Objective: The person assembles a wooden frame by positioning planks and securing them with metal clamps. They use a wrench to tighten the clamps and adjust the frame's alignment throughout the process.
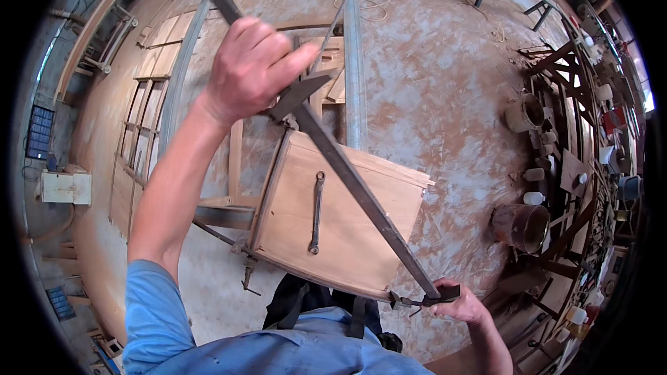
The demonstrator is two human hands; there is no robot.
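Stretches the left arm (174, 187) far forward and inward from the lower left, bare below the elbow, with little bend at the wrist (214, 109). Curls the left hand (250, 66) into a firm, closed grip, showing its back and knuckles, slightly blurred. Angles the right forearm (495, 344) up from the lower right, much nearer the torso (299, 347). Points the right hand (462, 303) leftward, bent into a grip and partly hidden. Holds both hands well apart.

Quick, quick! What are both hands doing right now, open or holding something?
Left hand: closed, holding the long metal bar clamp.
Right hand: closed, holding the same clamp's lower end.
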